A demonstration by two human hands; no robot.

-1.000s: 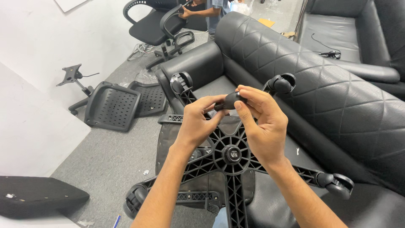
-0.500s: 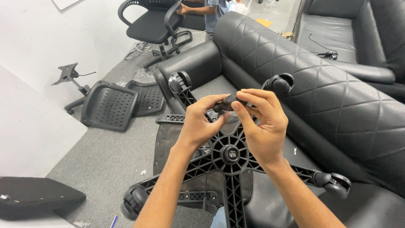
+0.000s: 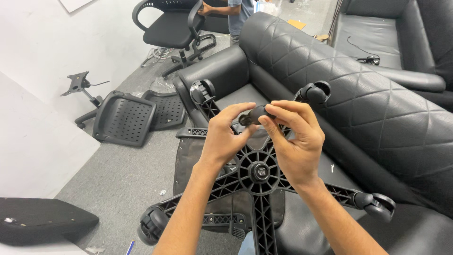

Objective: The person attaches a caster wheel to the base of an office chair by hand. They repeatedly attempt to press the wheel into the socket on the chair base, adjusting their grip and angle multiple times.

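A small black plastic caster wheel is held in the air between both hands, above the hub of a black five-armed plastic chair base that lies upside down on the seat of a black quilted leather sofa. The left hand is closed on the near end of the caster, its fingers curled over the top. The right hand grips the far end, with its fingers pinched narrowly around the part. Casters are seen fitted at four arm ends of the base: upper left, upper right, lower right and lower left. On the grey carpeted floor to the left, two perforated black plastic chair shells and a black metal seat mechanism are noted. At the top, a black mesh office chair is gripped by another person's hand.
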